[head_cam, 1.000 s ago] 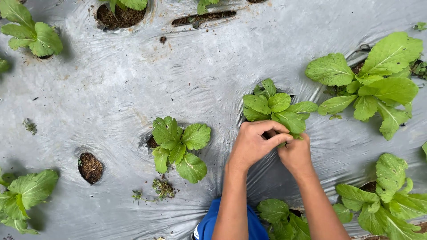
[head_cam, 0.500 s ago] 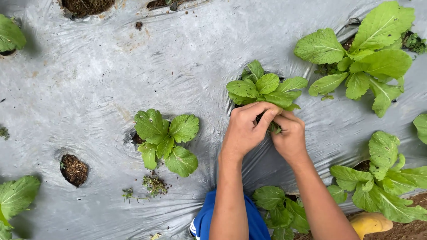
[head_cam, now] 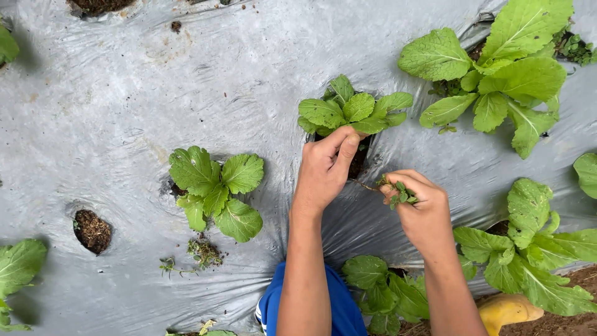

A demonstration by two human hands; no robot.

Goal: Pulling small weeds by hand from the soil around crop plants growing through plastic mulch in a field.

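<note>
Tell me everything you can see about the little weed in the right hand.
The weed is a small sprig with tiny dark green leaves bunched at one end and a thin brownish stem or root trailing left toward the planting hole. It looks fresh and limp. The right hand pinches it between thumb and fingers, above the grey plastic sheet. The left hand is close beside the trailing end; whether it touches is unclear.
</note>
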